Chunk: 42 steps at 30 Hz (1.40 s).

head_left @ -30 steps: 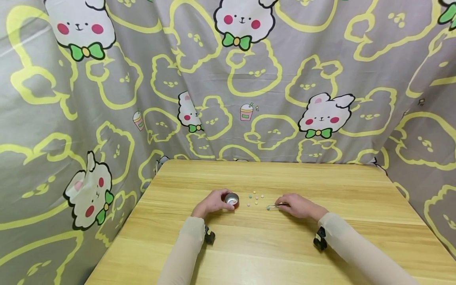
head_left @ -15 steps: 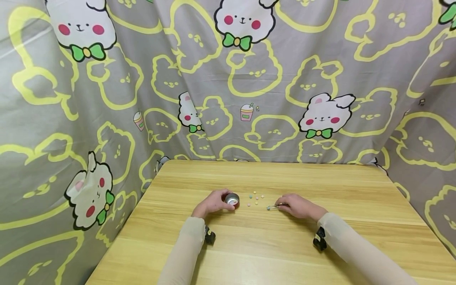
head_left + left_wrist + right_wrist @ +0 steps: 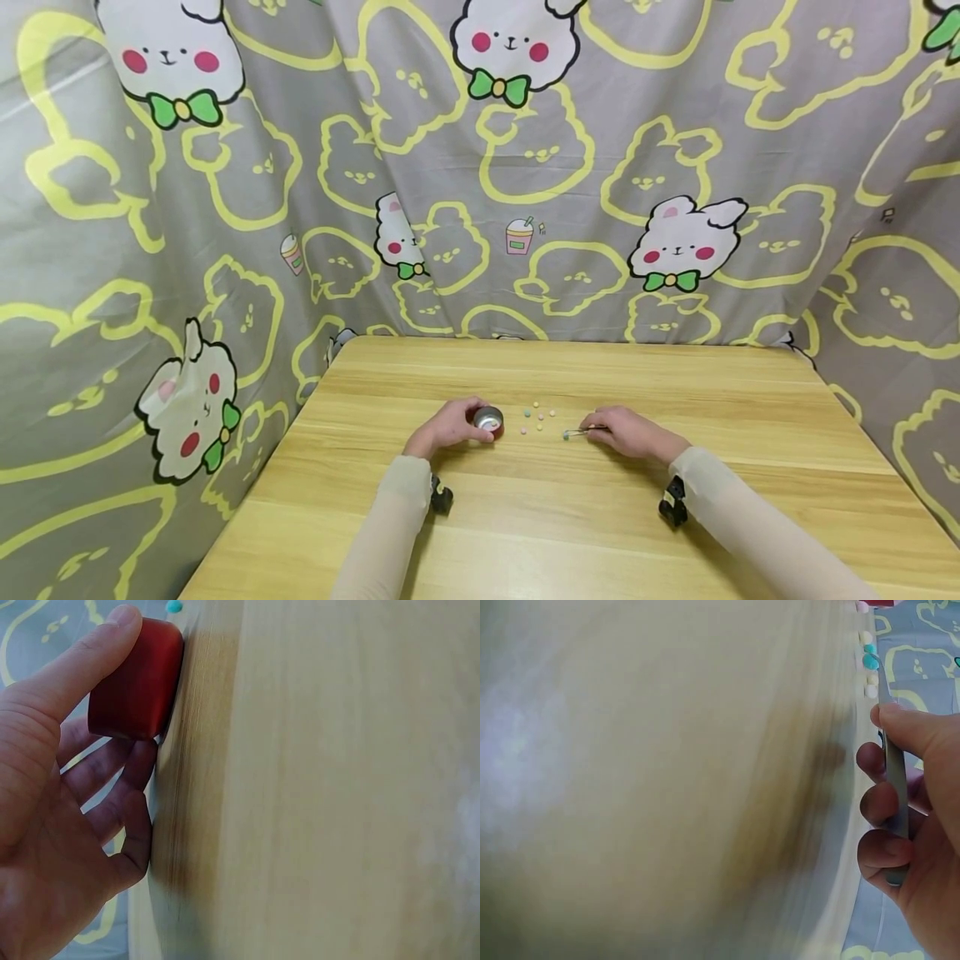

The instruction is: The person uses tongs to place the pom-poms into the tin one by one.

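Note:
My left hand (image 3: 452, 422) grips a small round tin (image 3: 139, 679), red outside and silvery inside, standing on the wooden table. Something small and pale lies inside it, too small to make out. To the right, my right hand (image 3: 624, 433) pinches a pair of metal tweezers (image 3: 896, 787) between thumb and fingers. The tweezers' tips point left and meet a teal bead (image 3: 566, 437) near the tabletop; whether it is lifted I cannot tell. Between tin and tweezers lie several loose pastel beads (image 3: 541, 417), pink, yellow and teal.
The wooden table (image 3: 525, 517) ends at the back against a grey curtain (image 3: 465, 167) with yellow outlines and white rabbits. Curtain also hangs along the left and right sides. A black wrist camera (image 3: 673, 502) sits under the right forearm, another (image 3: 442, 497) by the left.
The tweezers' arms have drawn closer together at the teal bead. My left hand and the tin have stayed in place.

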### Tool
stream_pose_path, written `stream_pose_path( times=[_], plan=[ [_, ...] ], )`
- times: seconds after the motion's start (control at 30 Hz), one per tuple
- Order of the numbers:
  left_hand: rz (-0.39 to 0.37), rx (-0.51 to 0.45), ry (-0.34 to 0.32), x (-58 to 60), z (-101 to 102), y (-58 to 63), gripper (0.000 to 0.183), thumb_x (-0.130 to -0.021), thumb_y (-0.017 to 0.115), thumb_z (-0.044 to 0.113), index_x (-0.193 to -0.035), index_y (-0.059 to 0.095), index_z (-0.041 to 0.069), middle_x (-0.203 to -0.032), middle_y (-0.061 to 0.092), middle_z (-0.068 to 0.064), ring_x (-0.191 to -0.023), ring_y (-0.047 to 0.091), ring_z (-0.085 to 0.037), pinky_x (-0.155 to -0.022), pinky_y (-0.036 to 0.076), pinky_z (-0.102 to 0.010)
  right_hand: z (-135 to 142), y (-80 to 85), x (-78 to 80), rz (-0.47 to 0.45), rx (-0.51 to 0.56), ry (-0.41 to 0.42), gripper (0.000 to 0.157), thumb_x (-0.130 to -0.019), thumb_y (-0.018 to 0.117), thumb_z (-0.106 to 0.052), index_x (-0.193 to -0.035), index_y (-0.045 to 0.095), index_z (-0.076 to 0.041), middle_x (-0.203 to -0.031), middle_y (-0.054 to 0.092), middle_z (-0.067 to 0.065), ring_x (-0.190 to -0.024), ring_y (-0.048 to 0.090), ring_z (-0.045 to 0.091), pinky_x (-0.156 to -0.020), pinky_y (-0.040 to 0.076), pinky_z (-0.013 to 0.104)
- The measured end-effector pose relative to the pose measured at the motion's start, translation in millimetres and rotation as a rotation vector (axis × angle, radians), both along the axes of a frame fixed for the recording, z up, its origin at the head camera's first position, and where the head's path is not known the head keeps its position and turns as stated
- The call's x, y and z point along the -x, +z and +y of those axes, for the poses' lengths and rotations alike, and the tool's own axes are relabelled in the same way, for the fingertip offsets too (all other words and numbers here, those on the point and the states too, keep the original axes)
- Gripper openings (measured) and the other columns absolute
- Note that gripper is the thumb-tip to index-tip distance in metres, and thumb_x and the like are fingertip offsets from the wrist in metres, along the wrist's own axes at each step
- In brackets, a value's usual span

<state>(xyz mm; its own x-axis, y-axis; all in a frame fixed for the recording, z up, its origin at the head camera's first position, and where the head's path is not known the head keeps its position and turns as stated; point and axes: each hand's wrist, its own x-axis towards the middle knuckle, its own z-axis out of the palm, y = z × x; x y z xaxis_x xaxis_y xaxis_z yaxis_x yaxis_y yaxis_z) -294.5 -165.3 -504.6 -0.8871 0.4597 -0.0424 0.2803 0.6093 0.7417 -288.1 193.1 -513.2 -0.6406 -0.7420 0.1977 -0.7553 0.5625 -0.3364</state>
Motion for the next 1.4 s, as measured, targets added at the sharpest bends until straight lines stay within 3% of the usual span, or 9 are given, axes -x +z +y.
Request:
stream_pose_path(
  times=[0.3,0.53,0.9,1.4],
  plan=[
    [0.012,0.002,-0.003,-0.7,-1,0.2,0.050,-0.075,0.081,0.024,-0.118,0.061,0.010,-0.104,0.062,0.000,-0.096,0.056,-0.016,-0.086,0.043,-0.035,-4,6.9,2.5,-0.029,0.023,-0.033,0.018,-0.096,0.056,-0.013,-0.108,0.068,-0.011,-0.099,0.064,-0.002,-0.092,0.061,0.018,-0.080,0.049,0.040],
    [0.003,0.010,0.001,-0.6,-2,0.0,0.049,-0.075,0.081,0.026,-0.117,0.061,0.011,-0.104,0.062,0.002,-0.096,0.056,-0.014,-0.086,0.043,-0.034,-11,10.7,7.4,0.015,0.063,-0.008,0.016,-0.095,0.056,-0.011,-0.106,0.068,-0.010,-0.101,0.066,0.001,-0.094,0.062,0.020,-0.080,0.049,0.041],
    [-0.003,0.007,0.013,-0.6,-3,1.2,0.051,-0.075,0.081,0.026,-0.119,0.060,0.010,-0.105,0.061,0.001,-0.097,0.056,-0.016,-0.087,0.043,-0.036,-26,24.0,16.2,-0.062,0.045,-0.034,0.018,-0.097,0.054,-0.014,-0.109,0.068,-0.011,-0.100,0.065,-0.001,-0.088,0.059,0.014,-0.075,0.047,0.036],
    [0.000,0.009,0.005,-1.2,0,0.9,0.051,-0.075,0.081,0.024,-0.119,0.060,0.009,-0.104,0.061,0.000,-0.097,0.056,-0.016,-0.087,0.043,-0.036,-60,39.6,22.4,-0.063,0.059,0.014,0.019,-0.096,0.056,-0.016,-0.110,0.068,-0.010,-0.093,0.062,-0.004,-0.076,0.054,0.006,-0.067,0.045,0.029]
  ],
)
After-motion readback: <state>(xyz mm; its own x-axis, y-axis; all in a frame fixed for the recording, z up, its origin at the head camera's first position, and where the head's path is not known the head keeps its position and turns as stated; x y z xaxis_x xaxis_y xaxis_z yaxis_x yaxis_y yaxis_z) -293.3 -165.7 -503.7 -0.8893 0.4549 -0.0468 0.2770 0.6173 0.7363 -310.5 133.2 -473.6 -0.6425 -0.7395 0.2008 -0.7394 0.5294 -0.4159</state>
